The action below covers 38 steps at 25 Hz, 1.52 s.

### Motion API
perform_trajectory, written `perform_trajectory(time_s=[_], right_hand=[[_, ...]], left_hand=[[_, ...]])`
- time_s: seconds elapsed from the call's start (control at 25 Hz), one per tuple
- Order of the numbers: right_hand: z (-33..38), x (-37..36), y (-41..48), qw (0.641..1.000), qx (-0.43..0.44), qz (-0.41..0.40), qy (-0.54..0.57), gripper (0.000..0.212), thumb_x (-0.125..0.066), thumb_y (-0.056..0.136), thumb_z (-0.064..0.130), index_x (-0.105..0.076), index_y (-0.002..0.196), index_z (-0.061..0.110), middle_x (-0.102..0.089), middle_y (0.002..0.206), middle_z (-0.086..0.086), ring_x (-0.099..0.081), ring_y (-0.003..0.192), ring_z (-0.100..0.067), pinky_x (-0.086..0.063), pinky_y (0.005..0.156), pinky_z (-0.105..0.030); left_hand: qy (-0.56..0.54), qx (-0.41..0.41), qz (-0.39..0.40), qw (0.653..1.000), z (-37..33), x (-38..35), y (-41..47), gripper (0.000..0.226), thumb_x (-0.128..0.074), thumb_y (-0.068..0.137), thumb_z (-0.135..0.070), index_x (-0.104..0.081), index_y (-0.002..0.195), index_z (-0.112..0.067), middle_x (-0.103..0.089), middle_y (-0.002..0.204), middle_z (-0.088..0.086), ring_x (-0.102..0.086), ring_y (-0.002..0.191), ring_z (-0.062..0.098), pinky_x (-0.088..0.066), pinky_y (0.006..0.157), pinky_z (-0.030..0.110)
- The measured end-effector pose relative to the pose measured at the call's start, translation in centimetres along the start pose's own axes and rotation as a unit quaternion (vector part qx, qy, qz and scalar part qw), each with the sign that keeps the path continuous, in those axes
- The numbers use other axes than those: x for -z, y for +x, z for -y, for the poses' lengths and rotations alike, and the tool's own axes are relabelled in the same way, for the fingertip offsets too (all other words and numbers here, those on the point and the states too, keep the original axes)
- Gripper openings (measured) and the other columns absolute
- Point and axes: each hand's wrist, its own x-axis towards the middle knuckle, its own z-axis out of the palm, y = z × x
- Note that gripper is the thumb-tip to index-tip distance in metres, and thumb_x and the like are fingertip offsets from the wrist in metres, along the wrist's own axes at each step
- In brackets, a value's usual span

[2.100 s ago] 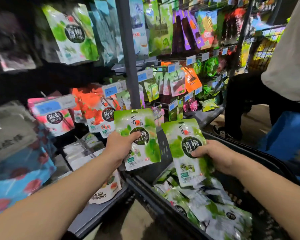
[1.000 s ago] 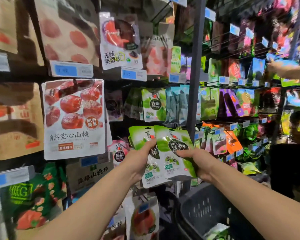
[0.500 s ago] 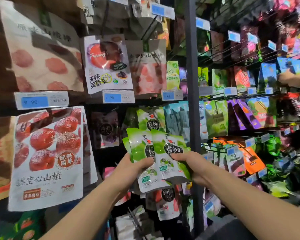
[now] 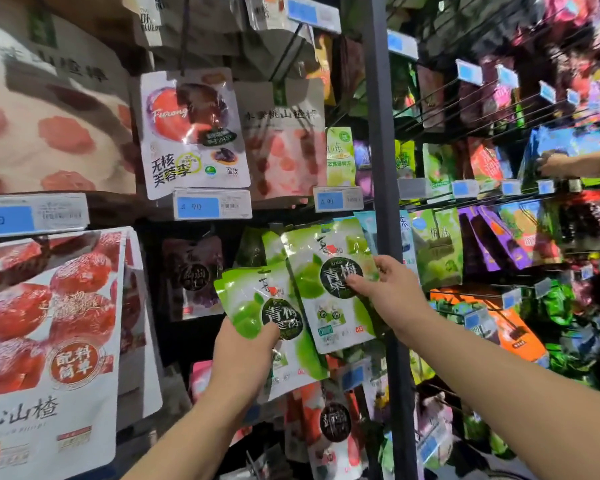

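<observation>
- A large white hawthorn pouch (image 4: 49, 341) printed with red fruit hangs at the far left of the shelf.
- Higher up hangs a white plum pouch (image 4: 191, 133), with a blue price tag (image 4: 212, 206) just under it.
- A dark purple pouch (image 4: 193, 275) hangs in the shadowed bay below that tag.
- The left hand (image 4: 243, 355) grips the lower green plum pouch (image 4: 257, 306) at its bottom edge, thumb across the front. More green edges show behind it.
- The upper green plum pouch (image 4: 326, 268) overlaps the lower one and is held up before the shelf.
- The right hand (image 4: 388, 292) pinches its right side, thumb on the black round label.
- A grey post (image 4: 381, 133) stands upright behind that hand.
- Another person's hand (image 4: 555, 164) touches blue packets (image 4: 568, 140) far right.
</observation>
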Motion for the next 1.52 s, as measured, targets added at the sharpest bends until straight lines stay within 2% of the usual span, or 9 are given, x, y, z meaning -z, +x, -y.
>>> perform_trajectory(time_s=[0.24, 0.48, 0.6, 0.8, 0.92, 1.0, 1.08, 1.36, 1.52], right_hand=[[-0.3, -1.2, 2.4, 0.996, -0.004, -0.082, 0.017, 0.019, -0.081, 0.087, 0.025, -0.066, 0.098, 0.025, -0.075, 0.101, 0.0, -0.072, 0.095, -0.021, -0.058, 0.091, -0.048], [-0.1, -2.2, 2.9, 0.995, -0.002, -0.083, 0.048, 0.016, -0.076, 0.092, 0.019, -0.062, 0.095, 0.027, -0.07, 0.096, 0.006, -0.066, 0.087, -0.008, -0.051, 0.069, -0.025], [-0.3, -2.5, 2.9, 0.995, -0.006, -0.086, 0.041, 0.014, -0.075, 0.092, 0.019, -0.063, 0.09, 0.026, -0.073, 0.096, 0.003, -0.069, 0.087, -0.013, -0.054, 0.074, -0.03], [-1.0, -2.3, 2.9, 0.999, 0.0, -0.044, 0.006, 0.015, -0.071, 0.095, 0.021, -0.062, 0.107, 0.017, -0.068, 0.098, 0.008, -0.064, 0.089, -0.011, -0.047, 0.068, -0.023], [-1.6, -2.8, 3.1, 0.998, 0.012, -0.038, -0.045, 0.029, -0.065, 0.1, 0.021, -0.055, 0.126, 0.014, -0.057, 0.104, 0.009, -0.052, 0.101, -0.013, -0.04, 0.089, -0.025], [-2.4, -3.6, 4.3, 0.998, -0.008, -0.026, -0.051, 0.055, -0.061, 0.102, 0.022, -0.041, 0.151, 0.005, -0.053, 0.142, -0.006, -0.048, 0.132, -0.023, -0.036, 0.11, -0.034], [-3.0, -4.7, 5.6, 0.999, -0.029, -0.02, -0.038, 0.062, -0.058, 0.104, 0.023, -0.03, 0.158, 0.009, -0.038, 0.16, -0.008, -0.038, 0.146, -0.027, -0.03, 0.118, -0.04], [-4.9, -8.8, 9.0, 0.993, -0.097, -0.055, -0.044, 0.033, -0.057, 0.104, 0.016, -0.052, 0.133, 0.003, -0.06, 0.12, -0.013, -0.054, 0.11, -0.028, -0.039, 0.088, -0.032], [-5.7, -10.3, 10.4, 0.991, -0.116, -0.067, -0.021, 0.04, -0.06, 0.102, 0.02, -0.049, 0.138, 0.006, -0.059, 0.13, -0.016, -0.055, 0.111, -0.03, -0.044, 0.096, -0.037]], left_hand=[[0.028, -0.017, 0.002, 0.999, -0.1, 0.6, 1.4, 0.011, -0.062, 0.089, 0.001, -0.057, 0.082, -0.007, -0.058, 0.056, -0.007, -0.046, 0.043, 0.002, -0.039, 0.043, 0.014], [0.046, -0.027, -0.007, 0.999, 0.0, 1.2, 1.5, 0.013, -0.064, 0.089, 0.0, -0.059, 0.084, -0.011, -0.061, 0.056, -0.013, -0.053, 0.048, -0.004, -0.04, 0.046, 0.009], [0.065, -0.026, -0.003, 0.998, 0.1, 1.4, 1.3, 0.017, -0.063, 0.089, 0.002, -0.056, 0.081, -0.011, -0.059, 0.053, -0.014, -0.051, 0.047, -0.003, -0.038, 0.045, 0.008], [0.063, -0.013, -0.023, 0.998, 0.3, 1.7, 0.9, 0.017, -0.068, 0.09, 0.0, -0.063, 0.101, -0.012, -0.071, 0.082, -0.002, -0.062, 0.061, -0.008, -0.043, 0.051, 0.004], [0.061, 0.005, -0.02, 0.998, 0.9, 2.0, 0.5, 0.02, -0.068, 0.086, 0.002, -0.062, 0.1, -0.011, -0.071, 0.08, 0.001, -0.062, 0.061, -0.002, -0.044, 0.051, 0.007], [0.061, 0.012, -0.02, 0.998, 1.4, 2.1, 0.5, 0.021, -0.068, 0.084, 0.001, -0.062, 0.099, -0.011, -0.072, 0.078, -0.001, -0.066, 0.069, 0.009, -0.044, 0.051, 0.009], [0.049, 0.022, -0.032, 0.998, 1.5, 2.3, 0.5, 0.023, -0.068, 0.084, 0.001, -0.062, 0.1, -0.014, -0.073, 0.08, -0.002, -0.066, 0.067, 0.005, -0.044, 0.05, 0.008], [0.042, 0.014, -0.057, 0.997, 1.8, 2.5, 1.7, 0.022, -0.07, 0.089, -0.007, -0.061, 0.104, -0.019, -0.072, 0.085, -0.007, -0.063, 0.065, -0.007, -0.042, 0.05, 0.01], [0.035, 0.028, -0.068, 0.997, 2.2, 2.4, 2.2, 0.021, -0.072, 0.089, -0.012, -0.06, 0.104, -0.022, -0.071, 0.084, -0.01, -0.064, 0.066, -0.003, -0.042, 0.057, 0.02]])
